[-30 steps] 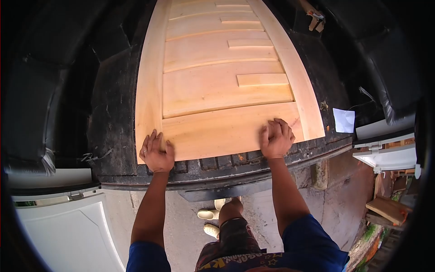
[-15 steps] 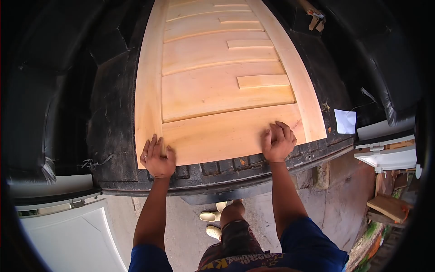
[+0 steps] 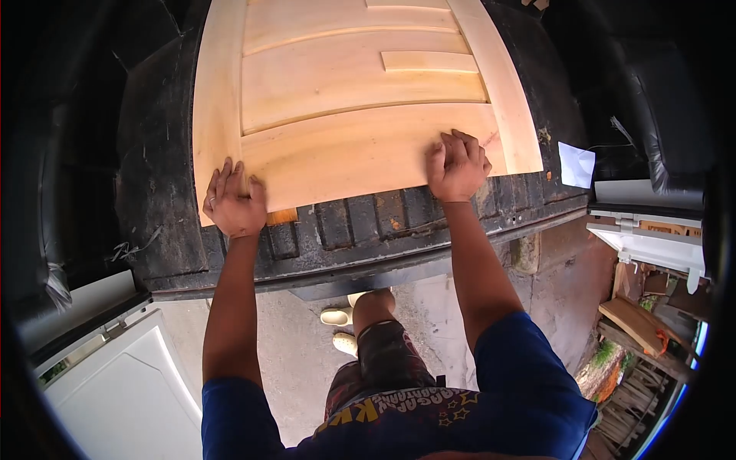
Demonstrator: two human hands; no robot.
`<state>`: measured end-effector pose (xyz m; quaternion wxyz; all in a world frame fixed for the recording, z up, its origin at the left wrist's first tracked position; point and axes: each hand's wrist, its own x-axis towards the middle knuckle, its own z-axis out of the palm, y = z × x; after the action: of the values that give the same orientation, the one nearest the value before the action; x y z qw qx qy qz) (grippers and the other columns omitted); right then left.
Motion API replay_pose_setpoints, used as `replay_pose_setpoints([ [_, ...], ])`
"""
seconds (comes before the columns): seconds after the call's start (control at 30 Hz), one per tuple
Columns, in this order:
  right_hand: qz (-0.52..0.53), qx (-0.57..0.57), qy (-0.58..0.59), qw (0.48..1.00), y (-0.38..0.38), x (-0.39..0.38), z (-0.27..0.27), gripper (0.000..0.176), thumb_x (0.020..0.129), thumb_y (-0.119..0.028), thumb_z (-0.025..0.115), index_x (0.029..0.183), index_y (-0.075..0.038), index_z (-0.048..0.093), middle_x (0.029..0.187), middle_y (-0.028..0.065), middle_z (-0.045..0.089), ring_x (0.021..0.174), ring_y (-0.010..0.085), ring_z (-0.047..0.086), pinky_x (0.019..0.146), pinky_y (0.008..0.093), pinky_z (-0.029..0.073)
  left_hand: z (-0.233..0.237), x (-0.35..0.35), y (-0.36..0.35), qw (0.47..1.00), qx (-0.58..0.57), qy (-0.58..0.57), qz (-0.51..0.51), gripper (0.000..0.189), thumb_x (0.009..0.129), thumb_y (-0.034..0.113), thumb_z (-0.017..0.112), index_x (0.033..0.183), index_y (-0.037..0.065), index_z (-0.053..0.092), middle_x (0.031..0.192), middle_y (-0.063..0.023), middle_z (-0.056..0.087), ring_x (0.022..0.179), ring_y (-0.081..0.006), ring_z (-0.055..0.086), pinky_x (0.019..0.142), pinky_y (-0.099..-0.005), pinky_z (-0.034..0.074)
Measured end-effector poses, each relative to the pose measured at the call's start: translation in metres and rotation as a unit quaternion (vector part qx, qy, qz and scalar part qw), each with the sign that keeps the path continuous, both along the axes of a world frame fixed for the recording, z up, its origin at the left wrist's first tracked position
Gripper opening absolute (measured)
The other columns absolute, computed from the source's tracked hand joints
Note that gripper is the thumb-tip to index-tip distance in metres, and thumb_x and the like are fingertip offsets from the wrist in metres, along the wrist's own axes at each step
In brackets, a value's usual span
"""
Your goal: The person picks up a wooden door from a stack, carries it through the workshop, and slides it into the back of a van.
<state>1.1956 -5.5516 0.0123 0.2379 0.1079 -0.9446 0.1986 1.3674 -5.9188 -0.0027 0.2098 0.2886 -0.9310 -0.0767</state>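
Observation:
A light wooden door panel [image 3: 353,153] with recessed boards and small raised strips lies flat on the ribbed black bed [image 3: 345,230] of a vehicle. My left hand [image 3: 236,201] rests on the panel's near left corner, fingers apart, its heel at the edge. On the near edge toward the right lies my right hand [image 3: 458,169], fingers bent and a little spread, pressing on the wood. A small piece of orange-brown wood [image 3: 282,216] shows under the panel beside my left hand.
A white paper [image 3: 576,165] lies right of the panel. White open door panels [image 3: 123,391] flank the bed on both sides. Wooden boards [image 3: 636,326] are stacked at the lower right. Pale clogs [image 3: 345,343] are on the concrete below.
The panel has moved farther into the bed, away from the near edge, with both hands on it. More of the ribbed bed shows, and the small wood piece has come into view.

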Motion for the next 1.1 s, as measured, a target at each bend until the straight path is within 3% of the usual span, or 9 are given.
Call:
replay_pose_setpoints([
  [0.17,0.0,0.011,-0.007,1.0,-0.008,-0.015,0.001,0.034,0.087,-0.039,0.062,0.108,-0.017,0.076,0.119,0.002,0.066,0.112,0.0257,0.06,0.1,0.0465,0.037,-0.001,-0.016,-0.007,1.0,0.012,0.002,0.017,0.041,0.086,0.036,0.067,0.123,0.022,0.075,0.145,0.0059,0.062,0.14,-0.0233,0.049,0.116,-0.0505,0.028],
  [0.63,0.019,-0.01,0.012,1.0,-0.007,-0.024,-0.002,0.031,0.085,-0.035,0.063,0.107,-0.017,0.076,0.118,0.0031,0.067,0.11,0.0268,0.06,0.1,0.0469,0.036,-0.014,-0.023,-0.018,0.999,-0.005,-0.035,-0.005,0.043,0.089,0.036,0.065,0.13,0.023,0.072,0.15,0.0053,0.058,0.143,-0.0231,0.045,0.115,-0.0511,0.028],
  [0.7,-0.005,0.028,-0.039,0.999,-0.009,-0.015,0.003,0.032,0.085,-0.035,0.063,0.109,-0.017,0.074,0.121,0.0037,0.065,0.112,0.0267,0.058,0.101,0.0471,0.036,-0.009,-0.01,-0.012,0.997,0.02,-0.069,0.015,0.044,0.089,0.036,0.065,0.131,0.024,0.071,0.151,0.0059,0.057,0.143,-0.0227,0.045,0.115,-0.0509,0.028],
  [0.77,-0.012,0.019,-0.03,0.999,-0.022,-0.046,0.016,0.033,0.086,-0.036,0.063,0.111,-0.017,0.073,0.122,0.0041,0.064,0.113,0.0265,0.057,0.101,0.0473,0.036,0.005,-0.043,-0.012,0.995,0.047,-0.073,0.054,0.045,0.09,0.037,0.064,0.133,0.024,0.069,0.152,0.0066,0.055,0.144,-0.0215,0.043,0.115,-0.0499,0.029],
  [1.1,0.02,-0.006,0.018,1.0,-0.014,-0.038,-0.001,0.03,0.084,-0.033,0.063,0.106,-0.015,0.075,0.118,0.0034,0.065,0.106,0.0273,0.06,0.1,0.0462,0.037,-0.013,-0.04,-0.028,1.0,-0.025,0.005,-0.017,0.039,0.087,0.033,0.066,0.124,0.021,0.075,0.147,0.0033,0.061,0.14,-0.0239,0.049,0.114,-0.0477,0.032],
])
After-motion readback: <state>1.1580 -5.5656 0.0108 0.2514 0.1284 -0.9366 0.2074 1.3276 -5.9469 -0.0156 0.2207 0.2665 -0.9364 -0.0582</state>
